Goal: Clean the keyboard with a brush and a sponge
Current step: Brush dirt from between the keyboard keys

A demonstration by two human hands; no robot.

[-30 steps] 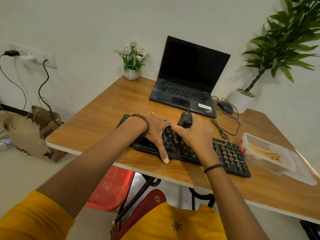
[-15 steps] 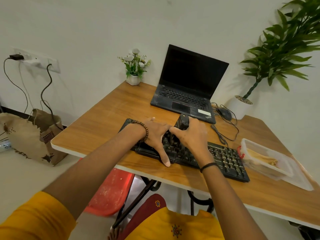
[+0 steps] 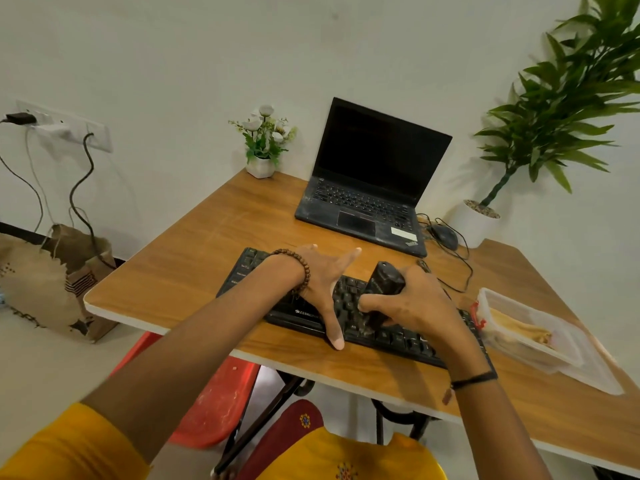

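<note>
Head view: right hand [image 3: 419,303] is wrapped around one dark brush [image 3: 381,289], fingers curled about its body, its lower end pressed onto the keys at the middle of the keyboard [image 3: 391,337]. Left hand [image 3: 322,282] lies flat and spread on the keyboard just left of the brush, gripping nothing; its thumb reaches over the keyboard's near edge to the table [image 3: 194,271], and its fingers point past the far edge. One bead bracelet [image 3: 298,268] circles the left wrist, one thin black band [image 3: 474,379] the right.

One black keyboard lies slanted on the wooden table, close to the table's near edge. Right of the keyboard, touching or nearly touching its end, sits one clear tub [image 3: 526,330] with something pale yellow in it; whether that is the sponge cannot be told. Beyond the keyboard stands one open laptop [image 3: 374,174] with a dark screen. Right of the laptop lies one black mouse [image 3: 445,235] with its cord looping toward the keyboard. Two potted plants show: a small flowering one [image 3: 265,143] left of the laptop and a tall leafy one [image 3: 554,109] beyond the mouse. Left of the table, on the floor, one paper bag [image 3: 59,282] leans by the wall.
</note>
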